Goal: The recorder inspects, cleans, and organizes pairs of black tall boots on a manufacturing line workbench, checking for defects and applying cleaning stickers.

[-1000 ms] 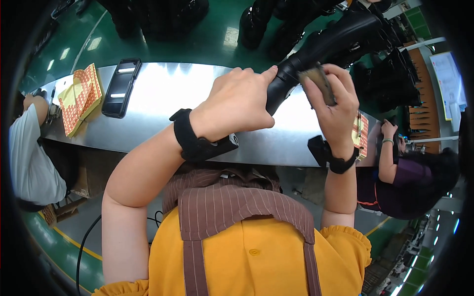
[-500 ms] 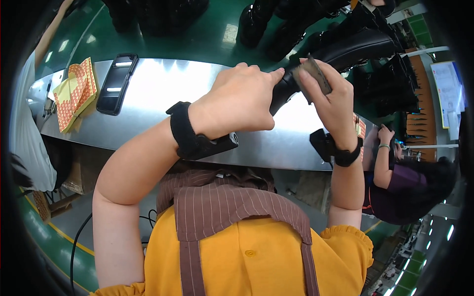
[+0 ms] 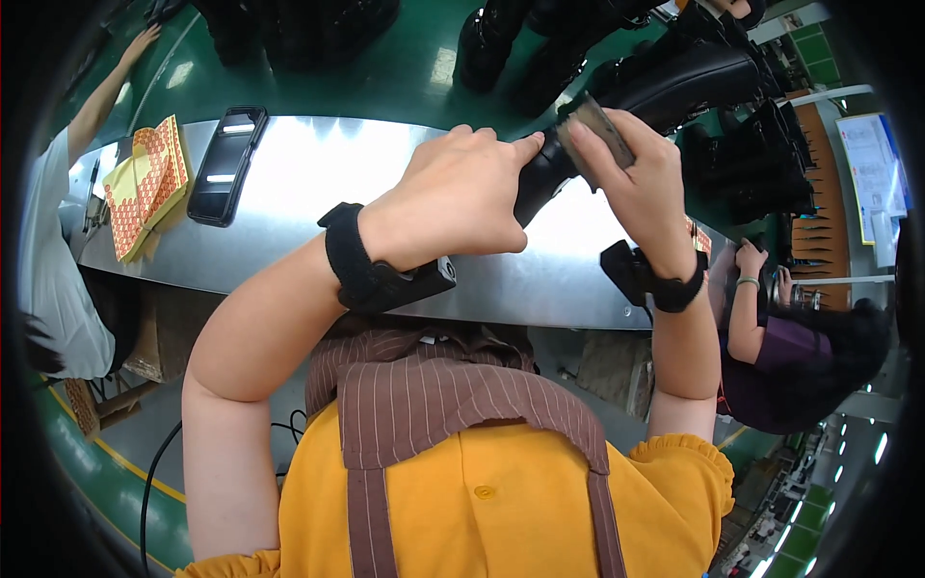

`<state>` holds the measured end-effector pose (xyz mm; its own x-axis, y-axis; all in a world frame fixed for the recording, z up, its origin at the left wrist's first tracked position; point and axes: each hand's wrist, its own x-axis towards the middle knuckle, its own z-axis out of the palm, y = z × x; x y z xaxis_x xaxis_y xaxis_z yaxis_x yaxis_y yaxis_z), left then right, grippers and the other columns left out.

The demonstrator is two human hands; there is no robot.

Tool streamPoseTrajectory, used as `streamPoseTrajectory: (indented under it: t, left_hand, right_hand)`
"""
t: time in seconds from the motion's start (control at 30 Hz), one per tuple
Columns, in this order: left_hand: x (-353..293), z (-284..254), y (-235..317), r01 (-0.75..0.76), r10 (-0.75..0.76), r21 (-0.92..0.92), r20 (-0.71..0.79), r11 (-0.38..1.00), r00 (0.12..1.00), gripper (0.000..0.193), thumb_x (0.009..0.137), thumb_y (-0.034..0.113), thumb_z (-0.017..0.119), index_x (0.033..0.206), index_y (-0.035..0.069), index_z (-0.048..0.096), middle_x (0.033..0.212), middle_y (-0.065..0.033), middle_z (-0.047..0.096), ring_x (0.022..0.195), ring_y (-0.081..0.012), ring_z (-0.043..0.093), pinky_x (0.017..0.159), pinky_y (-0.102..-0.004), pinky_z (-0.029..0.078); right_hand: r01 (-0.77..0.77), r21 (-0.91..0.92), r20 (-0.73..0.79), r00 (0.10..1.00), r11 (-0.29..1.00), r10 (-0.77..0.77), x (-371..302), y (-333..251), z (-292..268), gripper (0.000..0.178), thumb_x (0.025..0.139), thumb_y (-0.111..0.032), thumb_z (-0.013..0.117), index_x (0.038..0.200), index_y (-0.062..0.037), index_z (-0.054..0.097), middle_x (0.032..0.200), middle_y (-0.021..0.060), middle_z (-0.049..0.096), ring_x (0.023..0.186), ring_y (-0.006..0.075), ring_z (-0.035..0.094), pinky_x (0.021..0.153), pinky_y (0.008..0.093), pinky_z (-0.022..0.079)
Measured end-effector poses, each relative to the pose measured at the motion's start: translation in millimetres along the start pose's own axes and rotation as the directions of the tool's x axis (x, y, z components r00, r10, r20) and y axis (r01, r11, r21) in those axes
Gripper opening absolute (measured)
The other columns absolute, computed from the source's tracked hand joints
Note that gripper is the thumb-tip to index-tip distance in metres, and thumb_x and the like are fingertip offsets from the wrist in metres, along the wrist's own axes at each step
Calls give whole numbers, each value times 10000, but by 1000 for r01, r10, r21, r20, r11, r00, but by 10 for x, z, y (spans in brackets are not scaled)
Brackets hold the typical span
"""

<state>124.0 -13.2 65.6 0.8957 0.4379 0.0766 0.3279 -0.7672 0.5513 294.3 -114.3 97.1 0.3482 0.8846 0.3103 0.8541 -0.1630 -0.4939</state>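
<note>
My left hand (image 3: pixel 448 197) is closed round a shiny black boot (image 3: pixel 544 178), held above the metal table. Only a dark stretch of the boot shows beside my fingers; the hand hides the rest. Between the thumb and fingers of my right hand (image 3: pixel 646 173) is a flat grey-brown block (image 3: pixel 594 143), worn-looking, its kind unclear. The block's lower left edge is at the boot, by my left index fingertip; I cannot tell how firmly they touch. Black straps with small devices sit on both wrists.
A phone (image 3: pixel 227 166) and a yellow-and-red patterned cloth or paper (image 3: pixel 146 188) lie on the metal table (image 3: pixel 318 164), left side. Black boots (image 3: pixel 674 91) stand beyond it. Co-workers are at both sides: a white sleeve (image 3: pixel 72 289) left, a purple sleeve (image 3: pixel 795 347) right.
My right hand and the block have shifted slightly left and up along the boot. My left hand moved a little left with the boot. The left co-worker's hand has come into view.
</note>
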Motion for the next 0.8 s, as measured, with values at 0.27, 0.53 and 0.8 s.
streamPoseTrajectory:
  t: [0.27,0.53,0.8]
  left_hand:
    - [6,-198,-108,109,-90,-124,148,986,985,865,579,257,768,1373,16,525,1050,-226,664,949,-340,659,866,-364,516]
    - [-143,-176,-127,181,-143,-262,158,948,977,892,557,253,777,1367,-17,519,1116,-240,670,960,-316,687,883,-322,514]
    - [-136,-146,33,146,-119,-192,143,970,983,852,571,254,743,1346,-28,530,1048,-260,678,904,-353,694,844,-344,529]
  right_hand:
    - [339,141,392,844,930,-367,-218,398,-420,199,744,-134,766,805,37,684,1099,107,664,927,266,576,783,366,483]
    - [-326,-242,250,889,914,383,-1112,1089,217,435,740,-293,820,1014,15,682,1050,174,611,1029,335,559,898,396,454]
    - [332,-364,-38,928,870,-370,-612,304,179,538,769,-155,773,1279,-247,631,1046,42,555,916,232,576,884,418,456]
